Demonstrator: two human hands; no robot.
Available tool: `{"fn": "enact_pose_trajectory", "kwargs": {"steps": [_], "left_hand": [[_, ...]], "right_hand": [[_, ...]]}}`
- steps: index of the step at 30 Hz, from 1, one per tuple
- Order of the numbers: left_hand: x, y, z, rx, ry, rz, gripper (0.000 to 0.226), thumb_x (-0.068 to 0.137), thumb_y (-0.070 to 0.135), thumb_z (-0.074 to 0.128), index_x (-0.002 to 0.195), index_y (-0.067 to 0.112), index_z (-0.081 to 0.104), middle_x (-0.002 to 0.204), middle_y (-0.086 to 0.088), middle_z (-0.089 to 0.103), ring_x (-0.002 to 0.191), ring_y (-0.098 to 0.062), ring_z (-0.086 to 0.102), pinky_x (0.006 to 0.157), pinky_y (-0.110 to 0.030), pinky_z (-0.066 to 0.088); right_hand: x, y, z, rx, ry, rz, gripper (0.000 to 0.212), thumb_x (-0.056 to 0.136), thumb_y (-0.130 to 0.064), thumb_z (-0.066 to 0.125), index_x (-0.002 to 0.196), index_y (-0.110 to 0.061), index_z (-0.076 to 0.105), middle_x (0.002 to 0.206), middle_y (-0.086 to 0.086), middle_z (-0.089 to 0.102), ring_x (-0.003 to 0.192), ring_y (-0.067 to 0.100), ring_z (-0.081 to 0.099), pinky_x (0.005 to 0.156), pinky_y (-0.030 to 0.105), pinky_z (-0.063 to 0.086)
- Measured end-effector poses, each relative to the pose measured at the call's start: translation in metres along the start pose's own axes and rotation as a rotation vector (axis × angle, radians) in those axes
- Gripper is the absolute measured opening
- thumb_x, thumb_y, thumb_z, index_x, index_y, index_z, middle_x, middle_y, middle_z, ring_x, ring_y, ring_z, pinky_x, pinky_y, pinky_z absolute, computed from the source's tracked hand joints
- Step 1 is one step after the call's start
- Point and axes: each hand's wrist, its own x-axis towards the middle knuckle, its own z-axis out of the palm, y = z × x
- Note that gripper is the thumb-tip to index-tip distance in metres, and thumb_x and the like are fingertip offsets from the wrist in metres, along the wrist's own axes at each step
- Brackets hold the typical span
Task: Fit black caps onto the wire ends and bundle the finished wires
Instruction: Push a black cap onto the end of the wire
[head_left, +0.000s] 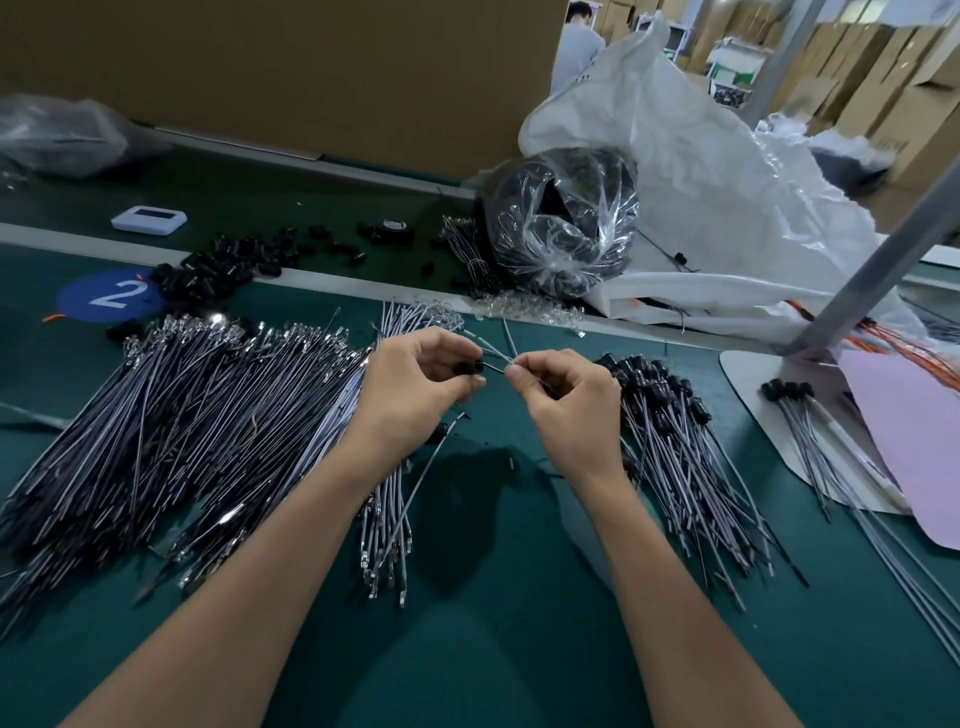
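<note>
Work surface: a green bench mat (493, 649) in a warehouse, with cardboard cartons stacked behind.

Left hand (410, 384): fingers curled, and thumb and fingertips pinch one black cap (467, 368). A further wire hangs below the palm; whether the hand grips it cannot be told.

Right hand (561, 400): fingers curled, with thumb and forefinger pinching a thin grey wire (496, 353) close to its end. That end sits just beside the cap's mouth. Whether it has entered is hidden by the fingertips.

Stock: uncapped wires (182, 415) lie in a large heap outboard of the left hand, and a small bunch (389, 519) lies under the left wrist. Capped wires (675, 441) lie fanned outboard of the right hand, not yet tied. Loose caps (218, 270) are scattered beyond the left hand, and a clear bag (561, 228) sits beyond the right, against a white sack (701, 156).

Assessment: insertion step in hand; bundling not started.

Risks:
- The wire is thin and looks limp. Pushing from too far back would likely buckle it instead of seating it.
- A misaligned entry could bend the terminal or leave the cap half on.
- The cap is small and held at the fingertips only. A slip would likely drop it among the wires.
- The hanging wire may snag the small bunch.
- The piles lie near each other, so capped and uncapped wires could mix.
</note>
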Motion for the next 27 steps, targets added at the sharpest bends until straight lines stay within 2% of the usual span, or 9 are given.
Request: {"fn": "enact_pose_trajectory", "kwargs": {"steps": [3, 7, 11, 15, 19, 22, 27], "left_hand": [[-0.0009, 0.0002, 0.0029, 0.128, 0.053, 0.038, 0.025, 0.070, -0.005, 0.081, 0.080, 0.015, 0.069, 0.074, 0.005, 0.070, 0.064, 0.000, 0.064, 0.064, -0.010, 0.050], [-0.0028, 0.0005, 0.0044, 0.174, 0.077, 0.060, 0.021, 0.072, -0.002, 0.080, 0.085, 0.014, 0.075, 0.075, 0.005, 0.072, 0.064, -0.001, 0.066, 0.066, -0.010, 0.051], [-0.0030, 0.0010, 0.0051, 0.096, 0.059, 0.053, 0.021, 0.078, 0.000, 0.077, 0.091, 0.016, 0.077, 0.079, 0.007, 0.074, 0.070, -0.002, 0.069, 0.069, -0.013, 0.053], [-0.0017, -0.0003, 0.0051, 0.017, 0.057, 0.039, 0.022, 0.075, -0.001, 0.079, 0.091, 0.013, 0.075, 0.083, -0.001, 0.075, 0.076, -0.010, 0.071, 0.074, -0.018, 0.056], [-0.0025, -0.0019, 0.0061, -0.068, -0.003, 0.011, 0.022, 0.073, -0.004, 0.079, 0.086, 0.013, 0.075, 0.083, -0.003, 0.076, 0.078, -0.014, 0.073, 0.072, -0.019, 0.056], [-0.0031, -0.0024, 0.0075, -0.164, -0.046, -0.026, 0.026, 0.074, -0.008, 0.076, 0.090, 0.012, 0.075, 0.085, -0.002, 0.077, 0.079, -0.012, 0.073, 0.071, -0.017, 0.054], [-0.0025, -0.0018, 0.0081, -0.364, -0.049, -0.075, 0.022, 0.079, -0.010, 0.070, 0.092, 0.007, 0.074, 0.080, -0.007, 0.076, 0.072, -0.016, 0.073, 0.067, -0.019, 0.056]], "right_hand": [[-0.0010, 0.0000, -0.0006, -0.051, 0.022, -0.027, 0.005, 0.083, -0.008, 0.074, 0.080, -0.012, 0.075, 0.078, 0.001, 0.067, 0.065, 0.002, 0.058, 0.065, 0.009, 0.045], [0.0000, 0.0008, -0.0022, -0.107, 0.055, -0.048, 0.005, 0.083, -0.006, 0.073, 0.082, -0.010, 0.075, 0.078, 0.001, 0.065, 0.066, 0.003, 0.058, 0.066, 0.008, 0.045], [0.0011, 0.0032, -0.0021, -0.125, 0.086, -0.026, 0.005, 0.084, -0.008, 0.073, 0.081, -0.012, 0.075, 0.078, 0.000, 0.065, 0.066, 0.002, 0.058, 0.066, 0.006, 0.043], [0.0008, 0.0045, -0.0012, -0.116, 0.025, -0.004, 0.005, 0.084, -0.011, 0.073, 0.081, -0.013, 0.075, 0.078, -0.001, 0.068, 0.068, 0.005, 0.060, 0.067, 0.009, 0.044], [0.0000, 0.0049, 0.0022, -0.091, -0.015, 0.012, 0.005, 0.084, -0.013, 0.074, 0.079, -0.014, 0.075, 0.071, -0.007, 0.066, 0.061, -0.001, 0.056, 0.064, 0.010, 0.041], [0.0021, 0.0065, 0.0017, -0.015, -0.009, 0.079, 0.008, 0.083, -0.014, 0.075, 0.076, -0.018, 0.075, 0.059, -0.015, 0.061, 0.052, -0.002, 0.051, 0.058, 0.010, 0.038], [0.0012, 0.0060, -0.0006, 0.120, -0.037, 0.172, 0.014, 0.082, -0.013, 0.076, 0.074, -0.025, 0.074, 0.063, -0.011, 0.068, 0.059, 0.001, 0.057, 0.063, 0.018, 0.046]]}}
